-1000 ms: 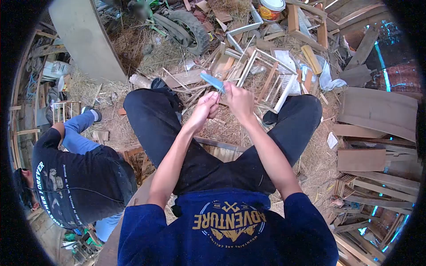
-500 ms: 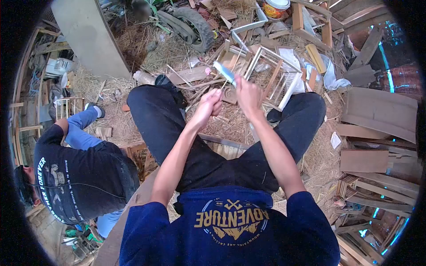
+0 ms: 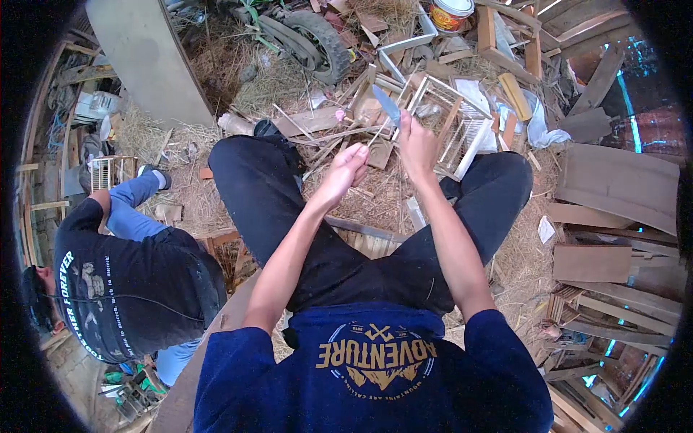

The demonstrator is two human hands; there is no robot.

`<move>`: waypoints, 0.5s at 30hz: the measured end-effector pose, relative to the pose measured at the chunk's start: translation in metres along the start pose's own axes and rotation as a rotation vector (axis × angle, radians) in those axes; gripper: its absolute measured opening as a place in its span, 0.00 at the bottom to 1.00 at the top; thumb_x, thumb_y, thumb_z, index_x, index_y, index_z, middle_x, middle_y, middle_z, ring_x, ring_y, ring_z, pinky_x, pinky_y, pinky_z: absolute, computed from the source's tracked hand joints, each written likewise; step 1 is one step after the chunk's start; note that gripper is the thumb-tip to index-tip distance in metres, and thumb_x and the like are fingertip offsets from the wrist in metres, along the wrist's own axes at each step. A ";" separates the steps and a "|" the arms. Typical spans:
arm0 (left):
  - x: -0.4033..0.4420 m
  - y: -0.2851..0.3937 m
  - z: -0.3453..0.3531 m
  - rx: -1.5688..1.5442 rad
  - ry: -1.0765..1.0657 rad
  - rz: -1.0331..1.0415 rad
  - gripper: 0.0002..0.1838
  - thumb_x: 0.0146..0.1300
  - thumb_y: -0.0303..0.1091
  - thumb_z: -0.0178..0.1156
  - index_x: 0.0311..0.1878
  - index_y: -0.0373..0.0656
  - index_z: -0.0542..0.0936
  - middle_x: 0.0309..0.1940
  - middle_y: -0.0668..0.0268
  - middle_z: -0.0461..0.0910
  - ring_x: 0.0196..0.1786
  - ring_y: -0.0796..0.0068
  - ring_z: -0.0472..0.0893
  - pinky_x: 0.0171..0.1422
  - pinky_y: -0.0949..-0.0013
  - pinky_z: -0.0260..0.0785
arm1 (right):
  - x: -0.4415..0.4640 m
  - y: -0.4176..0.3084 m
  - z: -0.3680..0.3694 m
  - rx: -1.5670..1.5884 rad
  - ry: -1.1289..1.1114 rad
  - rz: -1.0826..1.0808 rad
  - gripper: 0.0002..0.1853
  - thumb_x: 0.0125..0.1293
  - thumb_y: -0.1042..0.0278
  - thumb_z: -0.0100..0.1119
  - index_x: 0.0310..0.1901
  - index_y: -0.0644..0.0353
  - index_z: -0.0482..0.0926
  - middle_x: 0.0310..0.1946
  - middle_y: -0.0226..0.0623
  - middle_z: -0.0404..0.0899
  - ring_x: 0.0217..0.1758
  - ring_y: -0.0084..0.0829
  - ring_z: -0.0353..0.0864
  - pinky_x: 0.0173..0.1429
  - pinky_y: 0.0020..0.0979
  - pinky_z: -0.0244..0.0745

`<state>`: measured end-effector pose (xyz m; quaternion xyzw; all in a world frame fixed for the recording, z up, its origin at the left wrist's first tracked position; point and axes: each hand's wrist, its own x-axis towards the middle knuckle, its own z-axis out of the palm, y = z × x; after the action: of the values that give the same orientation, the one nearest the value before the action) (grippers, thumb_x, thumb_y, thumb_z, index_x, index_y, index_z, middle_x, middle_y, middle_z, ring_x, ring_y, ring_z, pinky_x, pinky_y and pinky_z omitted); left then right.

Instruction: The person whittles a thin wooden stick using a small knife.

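My right hand [image 3: 419, 146] is closed around the handle of a knife. The knife's blade [image 3: 387, 106] points up and to the left, away from my body. In my left hand [image 3: 346, 173], a thin wooden stick [image 3: 376, 135] is pinched; its far end runs up toward the blade. Whether blade and stick touch, I cannot tell. Just beyond both hands lies a wooden frame with thin bars [image 3: 460, 119], like a small cage, on the straw-covered ground between my legs.
On the left sits another person [image 3: 137, 296] in a black shirt, beside a small barred wooden frame [image 3: 113, 173]. A wheel [image 3: 317, 47] and a paint bucket [image 3: 450, 13] stand at the far side. Wooden boards [image 3: 592, 262] are stacked along the right.
The knife has moved up and right, its blade turning from nearly flat and blurred to a clear upward slant. My left hand has shifted slightly right, still on the stick.
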<state>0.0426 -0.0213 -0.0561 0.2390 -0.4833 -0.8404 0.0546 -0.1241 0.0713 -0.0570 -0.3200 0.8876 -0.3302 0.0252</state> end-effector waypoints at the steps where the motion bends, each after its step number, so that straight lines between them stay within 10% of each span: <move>1: 0.002 -0.003 0.001 -0.003 -0.003 0.016 0.15 0.81 0.45 0.45 0.36 0.50 0.68 0.17 0.82 0.54 0.18 0.88 0.51 0.22 0.76 0.42 | -0.004 -0.002 0.001 0.002 -0.019 -0.027 0.28 0.81 0.48 0.39 0.39 0.58 0.87 0.14 0.47 0.77 0.19 0.49 0.81 0.27 0.47 0.74; 15: 0.006 -0.003 0.002 0.032 0.019 0.026 0.15 0.81 0.44 0.45 0.36 0.50 0.67 0.19 0.81 0.55 0.19 0.87 0.52 0.23 0.76 0.43 | -0.019 -0.006 0.007 0.013 -0.036 -0.156 0.27 0.82 0.50 0.38 0.37 0.56 0.87 0.07 0.37 0.68 0.09 0.30 0.69 0.16 0.35 0.60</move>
<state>0.0372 -0.0201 -0.0595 0.2415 -0.4990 -0.8296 0.0662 -0.1041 0.0746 -0.0624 -0.3942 0.8571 -0.3313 0.0177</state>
